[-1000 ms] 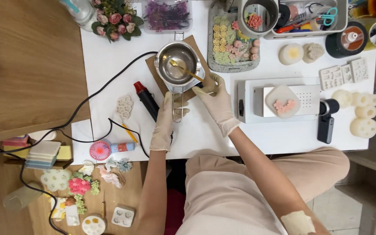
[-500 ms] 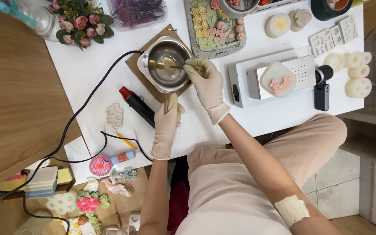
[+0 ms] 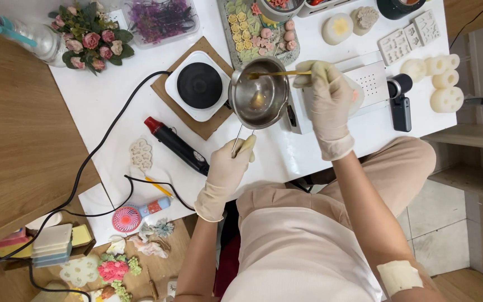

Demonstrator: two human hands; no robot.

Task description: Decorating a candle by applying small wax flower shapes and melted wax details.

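Gripping pot handle (image 3: pixel 240 141), stirring stick (image 3: pixel 279 73)

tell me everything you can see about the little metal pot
The small shiny steel melting pot is round and open-topped, held off the white hotplate above the white table. The gloved left hand grips its thin wire handle; the gloved right hand rests a yellowish stick across its rim. A little amber liquid lies inside.

Home craft bench, wax or soap casting setup. White table (image 3: pixel 113 112) holds small electric hot plate (image 3: pixel 199 85); left of it a heat gun (image 3: pixel 175 145), right of it silicone moulds (image 3: pixel 409 36) and cast flower pieces (image 3: pixel 440 81).
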